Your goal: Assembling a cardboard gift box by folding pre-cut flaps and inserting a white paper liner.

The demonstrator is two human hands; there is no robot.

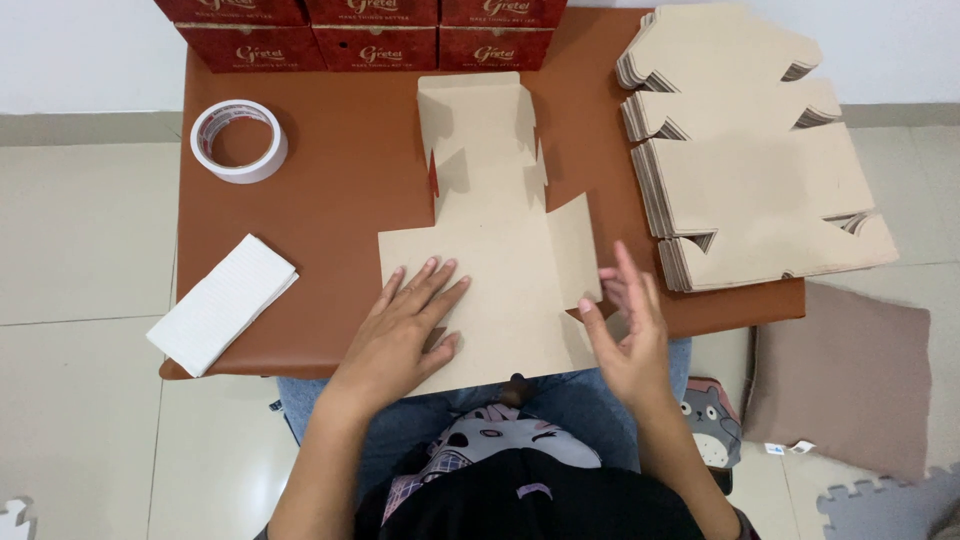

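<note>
The flat cardboard box blank (500, 270) at frame centre, pinned by the spread-fingered left hand (405, 325), could crease crookedly if the open, empty right hand (628, 335) pushes its side flap unevenly.

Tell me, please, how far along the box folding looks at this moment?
Done: several finished red boxes are stacked at the table's far edge. In hand: one flat cardboard blank lies unfolded, the left hand pressing flat on it and the right hand open at its right flap. Left: a thick stack of flat blanks waits at the right; the tape roll lies apart.
</note>
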